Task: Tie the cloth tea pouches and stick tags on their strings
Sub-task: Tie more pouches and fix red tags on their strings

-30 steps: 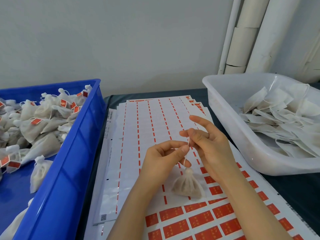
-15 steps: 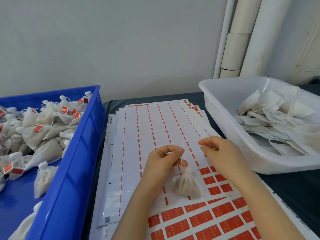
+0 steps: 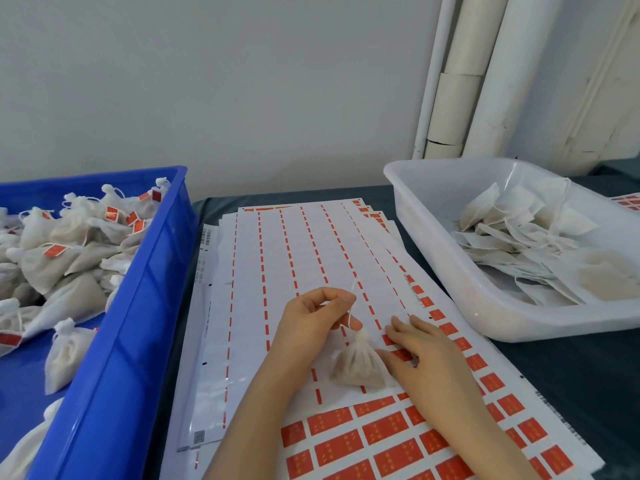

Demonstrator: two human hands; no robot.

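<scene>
A small tied cloth tea pouch (image 3: 356,365) lies on the sticker sheet (image 3: 294,258) in the middle of the table. Its white string (image 3: 350,315) runs up from the knot. My left hand (image 3: 311,323) pinches that string between thumb and forefinger, just above the pouch. My right hand (image 3: 422,355) lies flat on the sheet right of the pouch, fingers straight, fingertips on the red tags (image 3: 391,341) there. Rows of red tags (image 3: 384,427) fill the sheet's near part.
A blue crate (image 3: 138,306) on the left holds several tied, tagged pouches (image 3: 69,251). A white tub (image 3: 450,271) on the right holds several flat, untied pouches (image 3: 519,230). More sticker sheets are stacked beneath. White pipes stand at the back wall.
My right hand let go of the string and came down flat onto the red tags beside the pouch. My left hand stayed pinching the string.
</scene>
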